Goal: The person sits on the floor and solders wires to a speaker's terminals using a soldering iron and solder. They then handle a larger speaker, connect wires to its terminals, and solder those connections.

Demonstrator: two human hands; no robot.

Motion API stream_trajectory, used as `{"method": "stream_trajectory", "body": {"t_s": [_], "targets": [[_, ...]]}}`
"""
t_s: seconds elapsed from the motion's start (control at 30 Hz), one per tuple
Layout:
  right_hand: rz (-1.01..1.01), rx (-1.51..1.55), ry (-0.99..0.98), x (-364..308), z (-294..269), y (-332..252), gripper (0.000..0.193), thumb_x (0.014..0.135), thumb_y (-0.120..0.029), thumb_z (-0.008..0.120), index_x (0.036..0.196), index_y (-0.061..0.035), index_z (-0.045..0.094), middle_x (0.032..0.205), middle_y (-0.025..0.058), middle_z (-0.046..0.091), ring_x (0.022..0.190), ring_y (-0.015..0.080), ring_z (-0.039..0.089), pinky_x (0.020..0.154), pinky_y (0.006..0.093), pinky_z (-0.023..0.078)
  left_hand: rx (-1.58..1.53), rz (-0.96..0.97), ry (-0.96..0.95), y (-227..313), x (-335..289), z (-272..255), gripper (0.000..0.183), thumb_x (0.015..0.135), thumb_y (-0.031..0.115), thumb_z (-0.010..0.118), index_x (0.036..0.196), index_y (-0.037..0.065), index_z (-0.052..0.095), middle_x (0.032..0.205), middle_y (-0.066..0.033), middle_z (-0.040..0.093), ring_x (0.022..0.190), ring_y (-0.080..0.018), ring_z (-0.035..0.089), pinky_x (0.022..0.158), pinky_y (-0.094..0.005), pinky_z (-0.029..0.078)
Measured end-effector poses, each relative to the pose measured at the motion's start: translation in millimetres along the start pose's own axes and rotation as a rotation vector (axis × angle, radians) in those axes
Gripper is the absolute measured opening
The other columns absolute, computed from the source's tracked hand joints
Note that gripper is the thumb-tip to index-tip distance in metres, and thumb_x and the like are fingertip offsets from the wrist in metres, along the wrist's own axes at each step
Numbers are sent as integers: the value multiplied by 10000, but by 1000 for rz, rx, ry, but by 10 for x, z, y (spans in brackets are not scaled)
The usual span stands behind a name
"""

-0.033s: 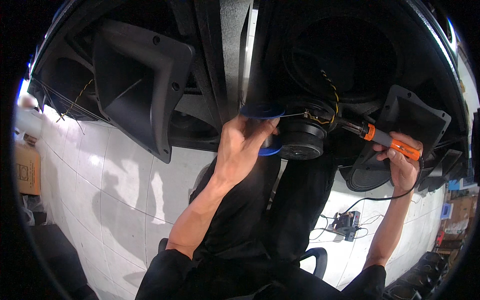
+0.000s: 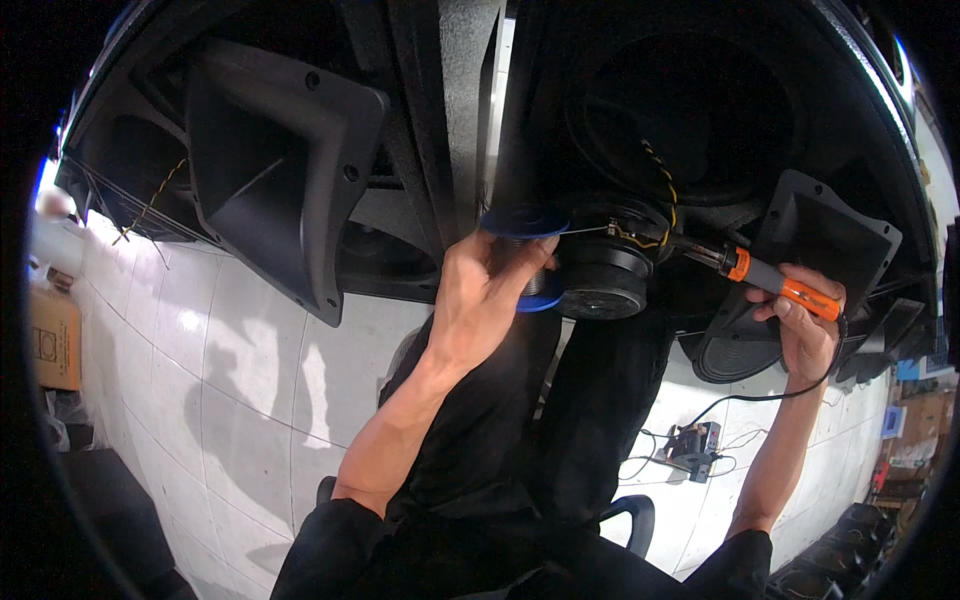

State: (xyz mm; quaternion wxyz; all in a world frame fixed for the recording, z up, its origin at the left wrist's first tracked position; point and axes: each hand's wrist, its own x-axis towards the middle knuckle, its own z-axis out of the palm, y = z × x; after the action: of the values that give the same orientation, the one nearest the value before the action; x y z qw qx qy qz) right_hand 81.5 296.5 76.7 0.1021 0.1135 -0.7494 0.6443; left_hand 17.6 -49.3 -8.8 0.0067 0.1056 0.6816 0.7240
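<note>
My left hand [image 2: 475, 305] is closed around a spool of solder wire [image 2: 540, 300] with blue flanges. A thin strand runs from the spool to the terminal [image 2: 613, 229] of a round black speaker driver [image 2: 605, 285]. My right hand [image 2: 803, 320] grips a soldering iron [image 2: 765, 275] with an orange and grey handle. The iron points left, its tip end near the terminals; whether it touches them I cannot tell. A twisted yellow and black wire [image 2: 672, 195] comes down from the cabinet to the terminals.
Two black speaker cabinets stand ahead. A black horn [image 2: 275, 170] leans at left, another horn [image 2: 830, 235] at right. The iron's black cable [image 2: 740, 398] loops below my right hand. A small device with wires [image 2: 692, 450] lies on the tiled floor [image 2: 250, 400]. A cardboard box [image 2: 57, 340] stands far left.
</note>
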Motion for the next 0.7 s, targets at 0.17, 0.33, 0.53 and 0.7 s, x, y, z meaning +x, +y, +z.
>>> {"method": "stream_trajectory", "body": {"t_s": [0.17, 0.33, 0.53, 0.7], "targets": [[22, 13, 10, -29, -9, -5, 358, 824, -9, 704, 1163, 87, 642, 991, 271, 700, 885, 348, 738, 708, 389, 650, -35, -6, 2, 37, -24, -5, 275, 965, 262, 666, 1079, 12, 681, 864, -106, 731, 813, -153, 679, 792, -312, 499], [-17, 19, 49, 13, 14, 26, 352, 819, 1, 691, 1155, 94, 641, 996, 275, 696, 881, 358, 737, 701, 399, 651, -8, 4, 15, 9, 25, -63, 264, 965, 254, 666, 1072, 13, 684, 865, -106, 732, 818, -153, 689, 797, -304, 506], [-43, -12, 82, -36, 65, -3, 349, 814, 15, 699, 1153, 81, 645, 1016, 272, 691, 880, 364, 736, 704, 405, 652, 6, -14, 38, 9, 4, -91, 259, 965, 244, 668, 1058, 3, 685, 865, -102, 736, 809, -144, 694, 789, -300, 515], [-109, -100, 98, -161, 22, -7, 339, 825, 46, 681, 1161, 71, 646, 1028, 272, 686, 888, 366, 735, 713, 403, 653, -23, 6, 32, 6, -6, -93, 247, 966, 222, 667, 1060, -5, 690, 872, -100, 741, 803, -130, 691, 777, -276, 511]]}}
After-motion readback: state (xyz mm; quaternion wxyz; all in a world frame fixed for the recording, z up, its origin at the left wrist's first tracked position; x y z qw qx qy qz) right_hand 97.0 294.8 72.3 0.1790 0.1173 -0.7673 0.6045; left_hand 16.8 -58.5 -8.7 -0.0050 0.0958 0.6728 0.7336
